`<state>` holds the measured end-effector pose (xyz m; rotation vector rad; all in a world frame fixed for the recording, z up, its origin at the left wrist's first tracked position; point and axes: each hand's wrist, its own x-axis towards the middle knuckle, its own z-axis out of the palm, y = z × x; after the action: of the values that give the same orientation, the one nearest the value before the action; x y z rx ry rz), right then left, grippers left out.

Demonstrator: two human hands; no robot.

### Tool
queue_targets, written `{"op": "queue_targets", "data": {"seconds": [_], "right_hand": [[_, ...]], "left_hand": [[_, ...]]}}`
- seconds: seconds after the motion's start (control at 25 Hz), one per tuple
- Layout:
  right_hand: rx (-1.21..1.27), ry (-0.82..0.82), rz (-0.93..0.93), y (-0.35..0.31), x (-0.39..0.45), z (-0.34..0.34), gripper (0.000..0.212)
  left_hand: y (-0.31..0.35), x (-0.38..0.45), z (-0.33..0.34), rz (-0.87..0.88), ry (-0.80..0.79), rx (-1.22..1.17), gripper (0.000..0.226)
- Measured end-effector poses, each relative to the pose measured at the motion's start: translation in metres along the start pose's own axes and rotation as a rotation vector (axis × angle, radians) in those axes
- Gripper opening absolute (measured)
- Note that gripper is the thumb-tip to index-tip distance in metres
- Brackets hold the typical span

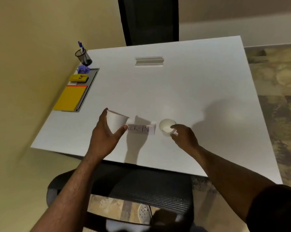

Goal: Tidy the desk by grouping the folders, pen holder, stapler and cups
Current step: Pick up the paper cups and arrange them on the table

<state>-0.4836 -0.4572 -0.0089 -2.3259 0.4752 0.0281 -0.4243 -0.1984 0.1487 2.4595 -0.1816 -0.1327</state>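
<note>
1. Already, most of the task's things sit grouped at the far left edge of the surface: the mesh pen holder farthest, then the purple stapler, a yellow block, and the yellow folder lying flat on a grey folder; probably the cups are meant to join them.
2. Two white cups remain near the front edge, on either side of a small lettered card.
3. The left hand holds the left cup raised and tilted, mouth leaning far-left, fingers and thumb wrapped around its wall, likely to carry it.
4. The right hand reaches in from the near right, wrist low, fingers curled and pinching the near rim of the right cup, which stands upright on the surface.
</note>
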Motion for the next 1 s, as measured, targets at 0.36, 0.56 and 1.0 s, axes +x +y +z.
{"op": "queue_targets", "data": {"seconds": [0.36,0.56,1.0], "right_hand": [[0.089,0.139,-0.092,0.015,-0.047,-0.038,0.059],[0.149,0.142,-0.170,0.019,-0.093,-0.077,0.040],[0.385,-0.018,-0.196,0.045,-0.217,-0.208,0.032]], "left_hand": [[0.053,-0.055,0.032,0.010,0.032,-0.103,0.079],[0.091,-0.115,0.039,0.161,0.039,-0.150,0.072],[0.177,-0.219,0.144,0.173,-0.141,-0.372,0.069]]}}
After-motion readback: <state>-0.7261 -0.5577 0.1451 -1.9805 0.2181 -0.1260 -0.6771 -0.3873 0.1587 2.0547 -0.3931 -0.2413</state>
